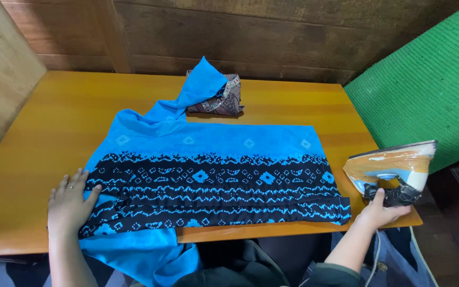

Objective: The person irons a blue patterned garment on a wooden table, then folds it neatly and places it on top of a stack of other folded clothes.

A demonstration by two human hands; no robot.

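left hand [70,204]: flat on the near left end of the blue and black patterned cloth [213,175], fingers spread and unbent, pressing and gripping nothing.
right hand [381,211]: at the right edge of the bench [54,122], fingers curled around the dark handle end of the electric iron [397,170].
cloth: spread across the middle of the bench, plain blue band at the far side, black patterned band near; one end runs up towards the folded patterned fabric [216,98] at the back, another hangs off the near edge.
iron: stands tipped up on its heel at the bench's right corner, partly past the edge, soleplate facing away and up.
risk, iron: it looks poorly seated; a loose grip or a tug on the cord [374,255] could tip it off the corner.
risk, cloth: the hanging part may drag the spread part towards the person if the left hand lifts, and creases near that hand could get pressed in.
risk, heat: the left fingers lie on the cloth, in the way of a hot sole.
hidden: whether the iron is hot or plugged in cannot be told; the cord leaves the frame at the bottom; the hanging cloth is cut off by the frame; the right fingertips are behind the handle.
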